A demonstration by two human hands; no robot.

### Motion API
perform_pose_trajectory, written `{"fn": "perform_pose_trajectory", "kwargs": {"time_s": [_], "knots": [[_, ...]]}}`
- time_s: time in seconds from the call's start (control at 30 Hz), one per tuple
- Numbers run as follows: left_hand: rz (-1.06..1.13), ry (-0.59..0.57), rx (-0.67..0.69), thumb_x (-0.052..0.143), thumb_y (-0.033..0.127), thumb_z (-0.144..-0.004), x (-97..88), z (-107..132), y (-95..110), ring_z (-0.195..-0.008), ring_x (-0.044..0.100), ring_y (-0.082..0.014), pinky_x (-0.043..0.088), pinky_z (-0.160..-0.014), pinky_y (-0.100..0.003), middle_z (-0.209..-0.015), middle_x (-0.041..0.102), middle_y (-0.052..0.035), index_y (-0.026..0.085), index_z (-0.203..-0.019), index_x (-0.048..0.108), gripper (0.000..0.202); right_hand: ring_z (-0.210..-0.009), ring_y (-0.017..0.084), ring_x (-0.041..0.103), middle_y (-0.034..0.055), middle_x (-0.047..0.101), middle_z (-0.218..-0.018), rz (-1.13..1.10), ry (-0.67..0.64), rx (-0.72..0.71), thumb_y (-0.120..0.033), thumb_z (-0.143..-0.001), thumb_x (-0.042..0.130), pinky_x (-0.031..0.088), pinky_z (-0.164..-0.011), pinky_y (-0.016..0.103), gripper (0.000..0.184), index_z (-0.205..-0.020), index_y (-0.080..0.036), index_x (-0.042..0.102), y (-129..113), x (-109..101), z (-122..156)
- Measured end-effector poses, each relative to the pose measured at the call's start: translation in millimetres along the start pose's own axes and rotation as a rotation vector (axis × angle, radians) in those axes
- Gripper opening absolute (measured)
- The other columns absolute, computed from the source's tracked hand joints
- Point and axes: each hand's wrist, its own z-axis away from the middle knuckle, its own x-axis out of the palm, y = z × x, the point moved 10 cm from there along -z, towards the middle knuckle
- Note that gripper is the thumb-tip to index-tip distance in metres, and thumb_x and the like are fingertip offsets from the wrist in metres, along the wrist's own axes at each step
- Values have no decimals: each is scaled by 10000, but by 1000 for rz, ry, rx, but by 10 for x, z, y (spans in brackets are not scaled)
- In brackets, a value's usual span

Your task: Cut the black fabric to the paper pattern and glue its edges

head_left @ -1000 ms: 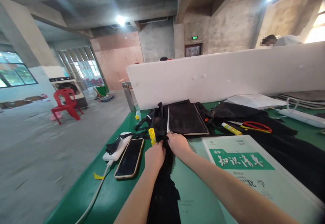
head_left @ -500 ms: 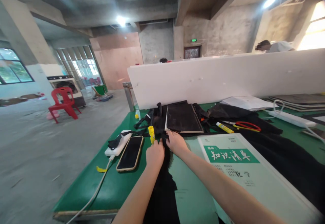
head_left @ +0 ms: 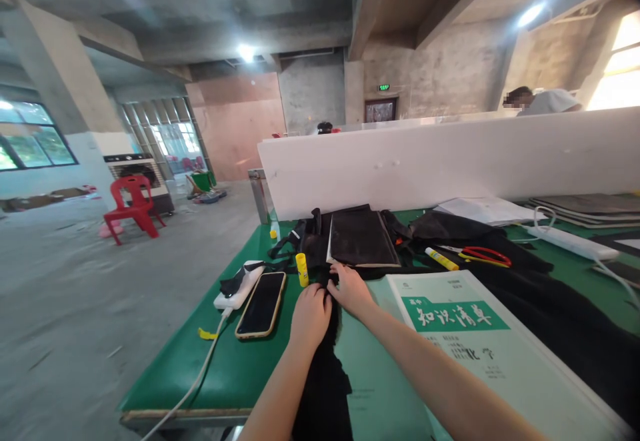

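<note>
My left hand rests on a strip of black cloth, its fingers bent down and closed on the material. Right beside it, my right hand pinches the same cloth at the far corner of a pale green book cover. The fingertips of both hands nearly meet, and the cloth between them is mostly hidden. Just beyond the left fingers stands an upright yellow glue stick. A green-and-white printed book lies over the green cover on the right, under my right forearm.
A phone and a white power strip lie left. Behind are a black-covered book, a second glue stick and red-handled scissors. A white foam board walls off the table's back; a person is beyond.
My left hand has shifted slightly closer to the right hand, away from the upright glue stick. Both hands stay at the cloth by the cover's corner. The view has tilted up a little.
</note>
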Motion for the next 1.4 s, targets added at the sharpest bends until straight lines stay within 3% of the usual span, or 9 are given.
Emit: {"fn": "perform_pose_trajectory", "kwargs": {"time_s": [0.17, 0.37, 0.63, 0.83, 1.13, 1.4], "knots": [[45, -75, 22, 389, 291, -917, 159, 47, -35, -1249, 447, -218, 351, -1059, -439, -1301, 541, -106, 143, -1258, 474, 382, -1017, 187, 576, 99, 635, -1059, 47, -81, -1, -284, -827, 570, 423, -885, 276, 309, -1108, -158, 543, 48, 130, -84], [23, -150, -29, 391, 376, -905, 259, 60, -31, -1328, 339, -260, 284, -1082, -514, -1399, 447, -113, 126, -1316, 434, 482, -921, 195, 627, 105, 661, -984, 162, -190, 17, -227, -805, 614, 469, -781, 272, 301, -1090, -152, 553, -6, 233, -283], [-25, -143, -142, 345, 379, -908, 315, 42, 26, -1348, 294, -271, 219, -1098, -535, -1434, 385, -146, 73, -1347, 388, 537, -873, 231, 641, 148, 654, -980, 319, -282, -35, -54, -848, 442, 486, -736, 312, 231, -1023, -93, 587, -155, 302, -383], [-52, -100, -221, 341, 323, -897, 289, 35, 116, -1345, 291, -302, 219, -1092, -546, -1420, 393, -182, 43, -1325, 413, 517, -915, 223, 611, 154, 635, -995, 336, -274, -46, -48, -843, 438, 472, -762, 308, 221, -964, -90, 618, -186, 305, -364], [-30, -5, -238, 421, 323, -867, 65, 72, 153, -1288, 352, -316, 257, -1076, -518, -1339, 460, -195, 70, -1277, 472, 484, -1010, 191, 531, 98, 623, -986, 235, -241, -107, -158, -869, 462, 386, -900, 291, 201, -860, -151, 662, -301, 169, -229], [50, -55, -252, 388, 331, -897, 96, 43, 126, -1312, 342, -258, 209, -1108, -468, -1356, 468, -164, 84, -1311, 431, 483, -933, 151, 564, 55, 624, -970, 64, -256, -87, -170, -853, 480, 412, -842, 225, 218, -934, -184, 681, -194, 71, -152]]}}
